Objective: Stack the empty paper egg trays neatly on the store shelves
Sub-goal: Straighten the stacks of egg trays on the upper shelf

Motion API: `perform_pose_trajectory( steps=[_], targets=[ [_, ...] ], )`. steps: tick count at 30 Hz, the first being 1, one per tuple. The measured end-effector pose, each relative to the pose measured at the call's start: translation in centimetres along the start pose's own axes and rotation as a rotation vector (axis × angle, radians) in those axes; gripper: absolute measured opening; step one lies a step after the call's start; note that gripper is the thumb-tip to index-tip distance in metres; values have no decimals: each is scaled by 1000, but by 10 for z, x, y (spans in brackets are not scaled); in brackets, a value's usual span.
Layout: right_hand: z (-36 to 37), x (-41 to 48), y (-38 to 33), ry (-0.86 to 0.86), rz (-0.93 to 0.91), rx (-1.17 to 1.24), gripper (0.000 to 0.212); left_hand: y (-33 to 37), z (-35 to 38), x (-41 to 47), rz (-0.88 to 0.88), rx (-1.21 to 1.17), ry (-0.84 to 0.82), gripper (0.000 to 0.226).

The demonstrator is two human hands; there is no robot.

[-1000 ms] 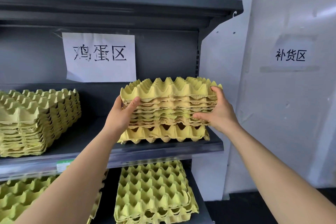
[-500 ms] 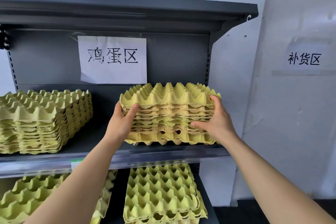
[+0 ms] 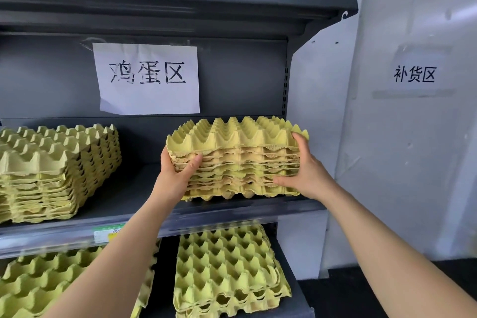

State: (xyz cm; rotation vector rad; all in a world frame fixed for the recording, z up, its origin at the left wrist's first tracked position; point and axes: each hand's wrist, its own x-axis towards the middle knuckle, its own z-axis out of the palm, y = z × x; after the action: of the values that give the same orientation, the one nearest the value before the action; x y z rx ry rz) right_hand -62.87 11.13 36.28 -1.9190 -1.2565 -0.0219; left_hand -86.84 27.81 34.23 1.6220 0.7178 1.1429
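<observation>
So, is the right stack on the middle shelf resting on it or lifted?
Resting, it seems: the stack meets the shelf along its bottom front edge, with no gap showing.

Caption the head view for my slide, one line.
The left hand and right hand hold an egg tray stack at the shelf's right end.

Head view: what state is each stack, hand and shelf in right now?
held stack, nested, gripped at both sides.
left hand, gripping its left side.
right hand, gripping its right side.
left stack, resting on middle shelf, untouched.
lower right stack, lying on the shelf below.
</observation>
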Motion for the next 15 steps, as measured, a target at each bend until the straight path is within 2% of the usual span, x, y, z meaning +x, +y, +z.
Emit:
perform_pose_trajectory(
  steps=[4,8,12,15],
  targets=[
    [3,-7,3,19,-38,23,118,-6,-6,0,-43,-6,-15,99],
    [6,-13,7,92,-75,92,122,-7,-4,1,-87,-55,-68,90],
    [8,-9,12,123,40,227,125,-8,-1,0,-76,-87,-36,87],
    [7,-2,14,73,61,246,110,-7,4,-2,-52,-149,9,78]
  ],
)
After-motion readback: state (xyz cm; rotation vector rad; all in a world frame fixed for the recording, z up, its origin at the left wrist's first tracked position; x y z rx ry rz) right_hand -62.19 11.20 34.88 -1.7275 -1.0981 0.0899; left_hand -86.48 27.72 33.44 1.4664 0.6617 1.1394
